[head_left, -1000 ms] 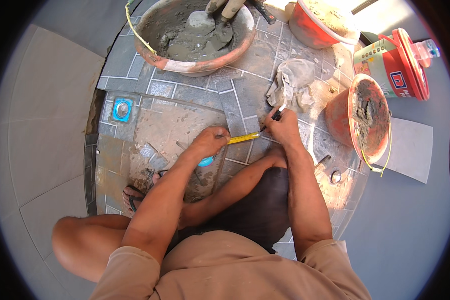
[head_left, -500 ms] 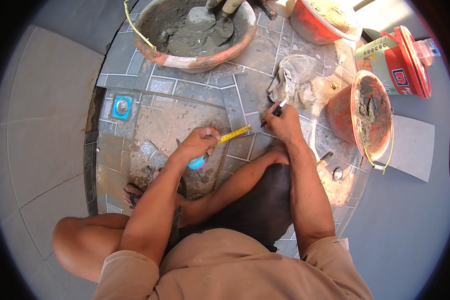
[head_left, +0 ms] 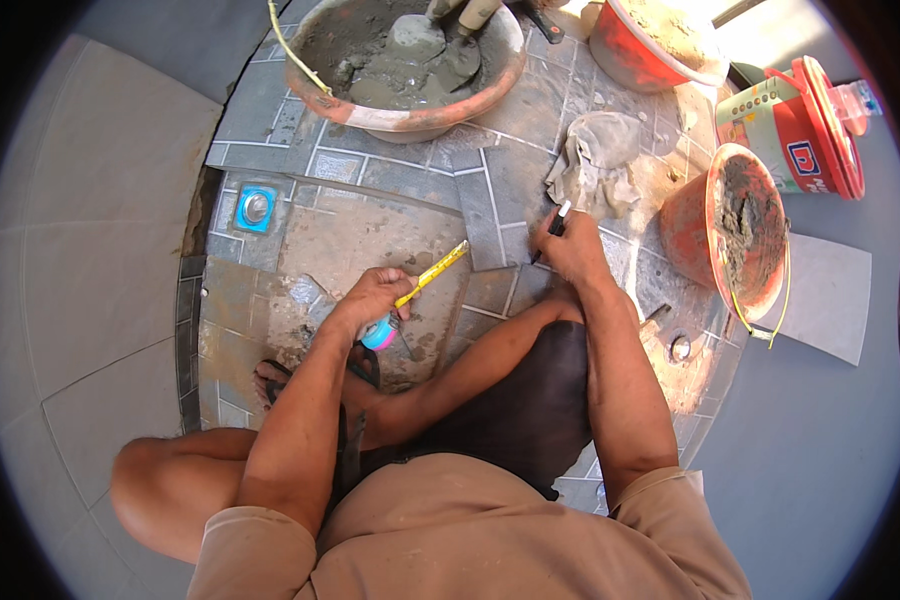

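My left hand (head_left: 368, 300) is closed on a tape measure, its blue and pink case (head_left: 378, 332) showing under the fingers. A short length of yellow blade (head_left: 440, 268) sticks out up and to the right, over the bare patch of floor (head_left: 370, 235). My right hand (head_left: 574, 250) grips a black marker (head_left: 557, 222) with a white end up; its tip points down by the edge of a grey patterned tile (head_left: 482, 215). Just beyond that hand a crumpled grey cloth (head_left: 598, 160) lies on the tiles.
A wide basin (head_left: 410, 122) of wet mortar with trowels stands at the far side. To the right are a red bucket (head_left: 692, 225) of mortar, a red-and-white paint pail (head_left: 785, 130), a tub of sand (head_left: 642, 50) and a loose grey tile (head_left: 820, 295). A blue-framed drain (head_left: 256, 208) sits at left.
My left hand has drawn the tape measure left and nearer to me, and its blade now slants more steeply, away from my right hand. The right hand with the marker stays almost in place.
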The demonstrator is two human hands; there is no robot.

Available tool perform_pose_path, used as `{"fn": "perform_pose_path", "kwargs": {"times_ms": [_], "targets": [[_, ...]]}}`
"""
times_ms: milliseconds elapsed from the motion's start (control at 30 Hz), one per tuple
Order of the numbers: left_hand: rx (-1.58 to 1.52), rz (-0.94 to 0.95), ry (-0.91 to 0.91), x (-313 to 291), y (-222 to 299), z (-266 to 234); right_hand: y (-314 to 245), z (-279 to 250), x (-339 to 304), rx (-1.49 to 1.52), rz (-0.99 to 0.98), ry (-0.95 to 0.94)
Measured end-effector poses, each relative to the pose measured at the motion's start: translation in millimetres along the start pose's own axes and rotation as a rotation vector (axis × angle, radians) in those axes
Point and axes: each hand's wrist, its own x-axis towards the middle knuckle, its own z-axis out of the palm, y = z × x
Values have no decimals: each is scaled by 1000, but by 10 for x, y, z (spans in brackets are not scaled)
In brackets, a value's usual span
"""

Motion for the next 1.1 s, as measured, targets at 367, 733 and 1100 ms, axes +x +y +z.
{"fn": "perform_pose_path", "kwargs": {"times_ms": [367,733,1100], "targets": [[-41,94,69,-1057,386,-114,-1128,1227,-575,317,-94,-418],[588,99,659,-2947,394,-1264,-1525,1698,-306,419,124,-434],[1715,-250,1135,-2520,1405,-2608,-1446,2088,-436,40,-159,-565]]}}
